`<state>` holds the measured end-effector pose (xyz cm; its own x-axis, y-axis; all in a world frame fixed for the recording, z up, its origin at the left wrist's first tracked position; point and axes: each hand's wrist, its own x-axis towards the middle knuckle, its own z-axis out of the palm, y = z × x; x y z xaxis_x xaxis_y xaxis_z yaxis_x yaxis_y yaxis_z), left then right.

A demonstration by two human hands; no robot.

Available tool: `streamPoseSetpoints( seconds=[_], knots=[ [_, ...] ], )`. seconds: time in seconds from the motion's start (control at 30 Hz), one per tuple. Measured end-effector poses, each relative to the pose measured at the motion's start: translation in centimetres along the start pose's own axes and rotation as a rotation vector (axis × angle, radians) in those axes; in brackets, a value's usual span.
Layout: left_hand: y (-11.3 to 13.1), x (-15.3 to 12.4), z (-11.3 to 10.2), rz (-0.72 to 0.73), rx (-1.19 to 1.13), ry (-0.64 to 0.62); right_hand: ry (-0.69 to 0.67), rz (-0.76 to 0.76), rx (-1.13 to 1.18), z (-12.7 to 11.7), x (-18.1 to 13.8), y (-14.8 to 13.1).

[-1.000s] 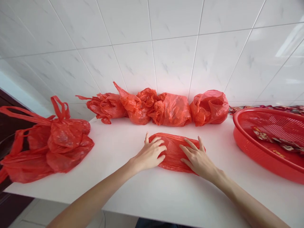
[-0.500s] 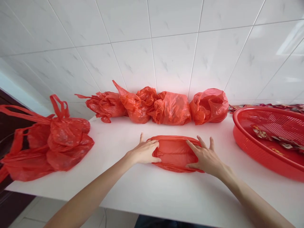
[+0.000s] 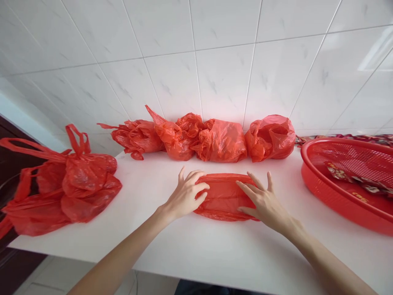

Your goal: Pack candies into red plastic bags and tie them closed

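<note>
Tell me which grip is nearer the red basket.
Right. The right grip is left of the basket, apart from it, at the right end of the flat bag. The left grip is farther left, at that bag's other end.

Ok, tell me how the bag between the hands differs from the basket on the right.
The bag is thin, creased film, while the basket looks stiff, with a smooth rim and perforated wall.
The bag lies low and slack; the basket stands with raised sides.
The bag is between the left hand and right hand; neither hand is at the basket.
Both are red and rest on the white table.
</note>
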<state>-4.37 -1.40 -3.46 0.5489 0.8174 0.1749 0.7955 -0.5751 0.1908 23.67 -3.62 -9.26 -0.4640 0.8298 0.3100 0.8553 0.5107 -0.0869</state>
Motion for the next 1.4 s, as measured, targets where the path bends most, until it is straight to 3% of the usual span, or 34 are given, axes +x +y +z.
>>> streamPoseSetpoints(
  seconds=[0.1, 0.2, 0.33, 0.43, 0.53, 0.67, 0.77, 1.13, 1.4],
  knots=[
    [0.5, -0.6, 1.2, -0.142, 0.029, -0.003, -0.014, 0.013, 0.031, -0.1, -0.1, -0.1],
    [0.7, -1.0, 2.0, -0.264, 0.019, -0.155, -0.086, 0.037, 0.016, -0.2, -0.2, -0.3],
    [0.3, -0.9, 1.5, -0.352, -0.047, -0.389, -0.217, 0.095, -0.013, -0.6, -0.4, -0.3],
    [-0.3, -0.6, 0.8, -0.4, -0.052, -0.43, -0.269, 0.131, -0.012, -0.9, -0.4, -0.3],
    [-0.2, -0.7, 0.7, -0.298, -0.042, -0.327, -0.246, 0.108, -0.003, -1.0, -0.2, -0.4],
    [0.5, -1.0, 1.4, 0.06, -0.081, -0.134, -0.198, 0.058, 0.019, -1.0, 0.2, -0.8],
    [0.8, -1.0, 1.8, 0.192, -0.123, -0.122, -0.199, 0.055, 0.041, -1.1, 0.3, -0.9],
    [-1.2, -0.1, 0.7, -0.099, -0.032, -0.445, -0.413, 0.149, 0.028, -2.0, 0.2, -1.3],
    [0.0, -0.4, 0.8, 0.012, -0.094, -0.351, -0.334, 0.046, 0.083, -1.8, 0.2, -1.2]
  ],
)
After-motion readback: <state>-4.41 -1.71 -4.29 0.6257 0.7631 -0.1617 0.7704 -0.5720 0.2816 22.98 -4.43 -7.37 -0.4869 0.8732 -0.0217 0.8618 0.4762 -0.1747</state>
